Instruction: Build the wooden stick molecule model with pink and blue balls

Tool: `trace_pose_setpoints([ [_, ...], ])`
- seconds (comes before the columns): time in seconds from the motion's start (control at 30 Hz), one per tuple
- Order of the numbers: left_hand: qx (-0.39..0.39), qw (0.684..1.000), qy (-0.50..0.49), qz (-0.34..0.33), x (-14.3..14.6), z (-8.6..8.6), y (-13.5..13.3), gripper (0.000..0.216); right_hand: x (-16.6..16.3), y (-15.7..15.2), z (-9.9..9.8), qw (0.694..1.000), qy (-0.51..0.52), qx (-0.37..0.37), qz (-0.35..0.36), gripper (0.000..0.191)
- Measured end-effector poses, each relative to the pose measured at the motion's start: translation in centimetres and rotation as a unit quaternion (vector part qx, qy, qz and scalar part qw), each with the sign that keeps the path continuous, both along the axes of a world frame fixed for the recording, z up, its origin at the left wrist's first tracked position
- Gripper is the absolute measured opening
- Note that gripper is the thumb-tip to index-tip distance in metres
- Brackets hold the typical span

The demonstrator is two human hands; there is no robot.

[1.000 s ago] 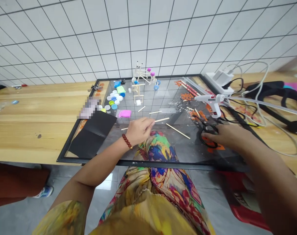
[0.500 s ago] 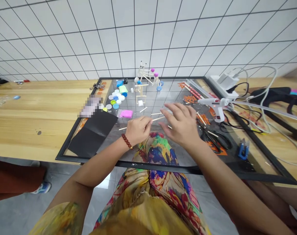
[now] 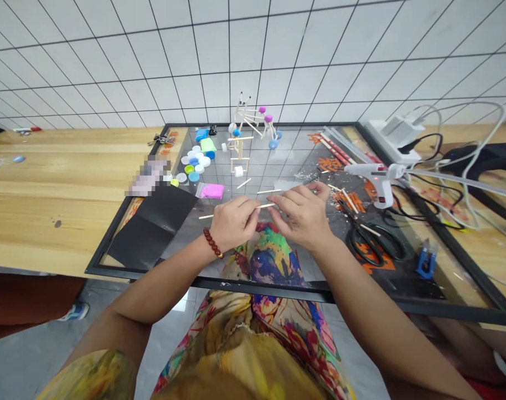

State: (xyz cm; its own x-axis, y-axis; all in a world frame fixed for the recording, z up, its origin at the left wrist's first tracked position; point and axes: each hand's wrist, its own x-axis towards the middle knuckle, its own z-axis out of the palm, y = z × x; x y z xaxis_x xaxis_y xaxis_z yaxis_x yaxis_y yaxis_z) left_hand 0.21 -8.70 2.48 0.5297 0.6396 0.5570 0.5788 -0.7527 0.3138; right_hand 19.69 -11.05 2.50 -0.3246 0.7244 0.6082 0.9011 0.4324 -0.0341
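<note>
My left hand (image 3: pixel 234 222), with a bead bracelet at the wrist, pinches a thin wooden stick (image 3: pixel 265 206) over the near middle of a black-framed glass sheet (image 3: pixel 123 206). My right hand (image 3: pixel 305 214) is beside it, its fingertips closing on the same stick's right part. A second loose stick (image 3: pixel 269 191) lies just beyond the hands. Black-handled scissors (image 3: pixel 373 243) lie to the right of my right hand.
A white glue gun (image 3: pixel 375 176) stands at the right with cables and a power strip (image 3: pixel 392 136) behind. A stick-and-cap model (image 3: pixel 253 125), bottle caps (image 3: pixel 194 164), a pink block (image 3: pixel 211 191), black paper (image 3: pixel 153 225) and a blue clip (image 3: pixel 426 261) lie on the glass.
My right hand left the scissors, swung left across the glass and came onto the stick held by my left hand. The left hand stayed nearly still.
</note>
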Motion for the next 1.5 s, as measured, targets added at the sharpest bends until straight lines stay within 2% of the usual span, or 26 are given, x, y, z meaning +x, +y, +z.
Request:
trace_pose_setpoints([
  [0.47, -0.01, 1.0, 0.007, -0.009, 0.2, 0.3, -0.1, 0.025, 0.2, -0.1, 0.1, 0.999, 0.018, -0.027, 0.027, 0.022],
  [1.17, -0.048, 0.998, -0.011, 0.026, 1.0, -0.4, 0.1, 0.021, -0.1, 0.0, -0.3, 0.999, 0.035, -0.027, -0.007, 0.03],
  [1.37, -0.051, 0.995, -0.079, 0.04, 1.4, -0.6, 1.3, 0.024, -2.3, -0.2, 0.2, 0.999, 0.032, 0.008, -0.026, 0.047],
  [1.5, -0.05, 0.988, -0.135, 0.047, 0.9, -0.7, 1.8, 0.023, -2.9, -0.4, 0.2, 0.997, 0.049, 0.032, -0.046, 0.039],
])
